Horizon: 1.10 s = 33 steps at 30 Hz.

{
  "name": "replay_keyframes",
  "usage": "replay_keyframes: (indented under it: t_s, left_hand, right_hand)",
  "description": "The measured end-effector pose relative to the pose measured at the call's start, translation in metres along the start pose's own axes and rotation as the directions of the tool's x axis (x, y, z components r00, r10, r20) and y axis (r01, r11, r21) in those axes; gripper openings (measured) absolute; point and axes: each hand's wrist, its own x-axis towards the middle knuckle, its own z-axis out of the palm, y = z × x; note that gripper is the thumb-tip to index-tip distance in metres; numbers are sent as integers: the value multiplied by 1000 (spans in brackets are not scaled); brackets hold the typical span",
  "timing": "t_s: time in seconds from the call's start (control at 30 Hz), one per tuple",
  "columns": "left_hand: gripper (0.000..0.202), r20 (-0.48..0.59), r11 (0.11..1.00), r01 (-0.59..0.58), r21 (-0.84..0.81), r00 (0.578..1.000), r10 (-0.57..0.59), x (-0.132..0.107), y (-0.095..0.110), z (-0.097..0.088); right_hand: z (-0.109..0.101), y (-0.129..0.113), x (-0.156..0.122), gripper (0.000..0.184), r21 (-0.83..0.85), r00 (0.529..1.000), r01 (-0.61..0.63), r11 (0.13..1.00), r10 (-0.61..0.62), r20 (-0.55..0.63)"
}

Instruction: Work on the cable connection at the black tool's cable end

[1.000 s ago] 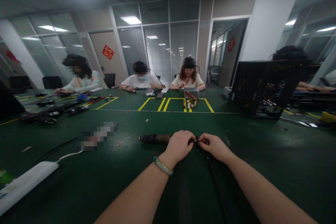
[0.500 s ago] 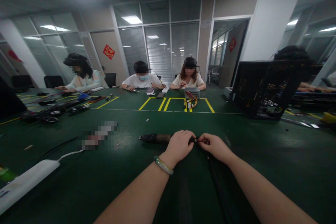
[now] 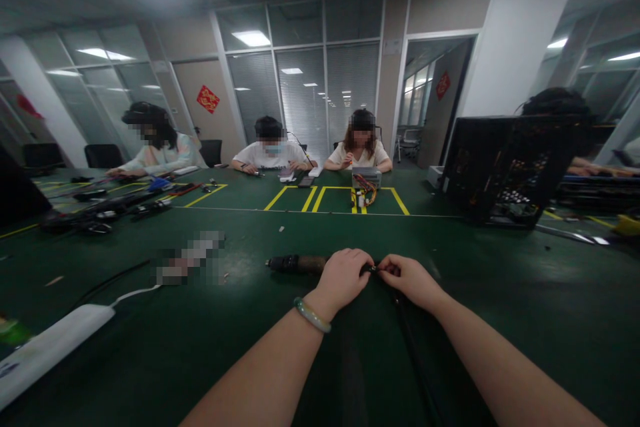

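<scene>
A dark, cylindrical electric screwdriver (image 3: pixel 300 264) lies on the green table with its tip to the left. My left hand (image 3: pixel 345 275), wearing a bangle, is closed around its rear end, and the palm hides that part. Close by on the right, my right hand (image 3: pixel 407 280) pinches the end of a black cable against the tool's tail. A small shiny metal fitting (image 3: pixel 373 269) shows between the two hands; whether it is joined to the tool I cannot tell. From under my right hand the black cable (image 3: pixel 411 337) runs toward me.
A white power strip (image 3: pixel 55 353) lies at the left front. Bundled cables (image 3: pixel 95 213) are heaped at the far left. Opposite sit several people at work, one behind a power supply unit (image 3: pixel 367 177) with coloured wires. A black computer case (image 3: pixel 510 170) stands at the right.
</scene>
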Motion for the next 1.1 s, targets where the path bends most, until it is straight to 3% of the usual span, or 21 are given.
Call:
replay_keyframes:
  t_s: [1.1]
  left_hand:
    - [15, 11, 1000, -1, 26, 1000, 0, -1, 1, -3]
  right_hand:
    - [2, 1, 1, 16, -6, 1000, 12, 1000, -12, -2]
